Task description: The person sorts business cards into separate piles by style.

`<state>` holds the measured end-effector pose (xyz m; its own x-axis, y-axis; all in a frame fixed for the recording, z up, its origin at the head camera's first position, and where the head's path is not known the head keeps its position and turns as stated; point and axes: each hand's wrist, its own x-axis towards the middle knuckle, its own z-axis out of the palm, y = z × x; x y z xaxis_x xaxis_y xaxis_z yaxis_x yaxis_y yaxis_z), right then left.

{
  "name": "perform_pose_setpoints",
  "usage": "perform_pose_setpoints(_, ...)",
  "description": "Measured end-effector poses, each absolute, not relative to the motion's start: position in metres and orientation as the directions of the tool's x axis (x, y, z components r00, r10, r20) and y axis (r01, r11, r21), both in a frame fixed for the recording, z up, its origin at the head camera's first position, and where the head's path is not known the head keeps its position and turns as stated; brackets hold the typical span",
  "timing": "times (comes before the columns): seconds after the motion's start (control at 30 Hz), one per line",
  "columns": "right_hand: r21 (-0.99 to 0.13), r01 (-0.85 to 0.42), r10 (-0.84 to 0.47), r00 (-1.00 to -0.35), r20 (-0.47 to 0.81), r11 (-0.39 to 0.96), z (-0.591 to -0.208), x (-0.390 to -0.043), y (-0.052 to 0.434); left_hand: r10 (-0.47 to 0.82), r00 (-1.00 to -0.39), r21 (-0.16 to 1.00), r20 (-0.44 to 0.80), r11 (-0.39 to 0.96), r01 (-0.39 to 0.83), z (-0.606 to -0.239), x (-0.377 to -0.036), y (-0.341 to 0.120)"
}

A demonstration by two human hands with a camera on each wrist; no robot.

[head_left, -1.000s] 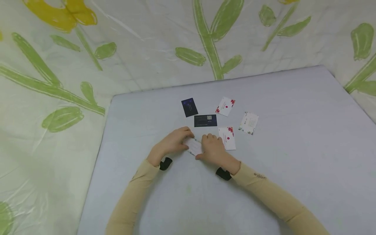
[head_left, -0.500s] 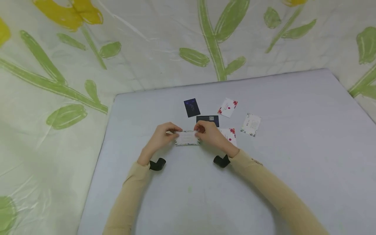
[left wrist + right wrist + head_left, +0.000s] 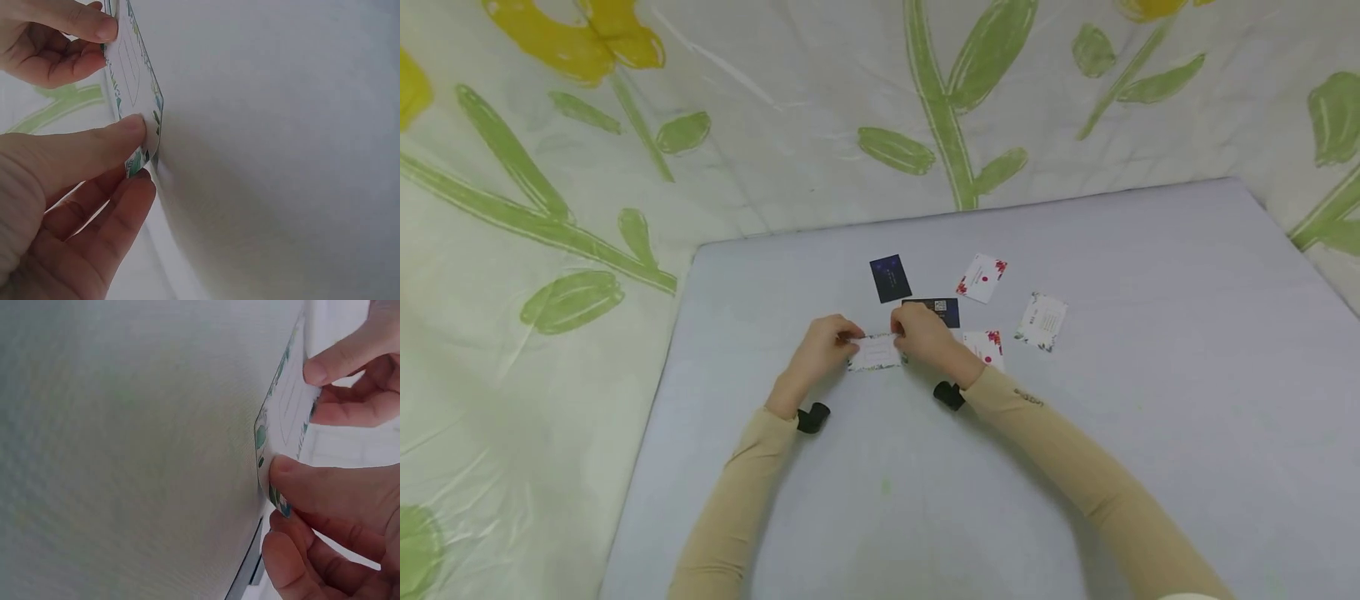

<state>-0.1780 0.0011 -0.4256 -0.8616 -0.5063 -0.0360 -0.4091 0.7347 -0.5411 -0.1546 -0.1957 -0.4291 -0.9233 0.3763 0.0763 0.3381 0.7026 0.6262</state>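
Left hand (image 3: 822,348) is pinching one end of a leafy white card (image 3: 876,353) | right hand (image 3: 927,337) is pinching the other | card is sitting between both, near a black card (image 3: 952,314)

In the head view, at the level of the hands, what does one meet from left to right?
Left hand, white card held by both hands, right hand, lower red-flowered card, rightmost leaf-bordered card.
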Motion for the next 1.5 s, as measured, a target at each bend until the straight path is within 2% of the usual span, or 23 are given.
perform_pose_setpoints(0.37, -0.421, -0.498, -0.556, -0.831, -0.018, 0.758, -0.421, -0.174, -0.001, 0.369, -0.929, 0.517, 0.033, 0.789, 0.332, -0.425, -0.151, -0.189)
perform_pose_setpoints(0.47, -0.463, -0.518, -0.594, -0.804, -0.022, 0.719, -0.42, -0.175, 0.008, 0.377, -0.926, 0.481, 0.032, 0.806, 0.345, -0.422, -0.149, -0.184)
perform_pose_setpoints(0.6, -0.583, -0.562, -0.669, -0.742, 0.043, 0.586, -0.409, -0.184, 0.043, 0.375, -0.927, 0.442, 0.031, 0.826, 0.349, -0.415, -0.144, -0.169)
perform_pose_setpoints(0.7, -0.61, -0.6, -0.69, -0.714, 0.117, 0.517, -0.396, -0.195, 0.085, 0.374, -0.927, 0.451, 0.031, 0.822, 0.346, -0.407, -0.14, -0.143)
perform_pose_setpoints(0.8, -0.586, -0.601, -0.676, -0.727, 0.121, 0.543, -0.385, -0.204, 0.13, 0.396, -0.917, 0.453, 0.044, 0.811, 0.372, -0.401, -0.137, -0.104)
perform_pose_setpoints(1.0, -0.491, -0.553, -0.629, -0.777, 0.014, 0.673, -0.386, -0.21, 0.194, 0.455, -0.89, 0.36, 0.032, 0.826, 0.434, -0.403, -0.134, -0.018)
perform_pose_setpoints(1.23, -0.514, -0.524, -0.639, -0.767, -0.061, 0.679, -0.4, -0.205, 0.217, 0.402, -0.915, 0.15, -0.011, 0.906, 0.396, -0.42, -0.142, 0.051)
perform_pose_setpoints(1.5, -0.507, -0.502, -0.637, -0.761, -0.127, 0.701, -0.406, -0.2, 0.221, 0.311, -0.95, 0.005, -0.033, 0.95, 0.311, -0.43, -0.149, 0.078)
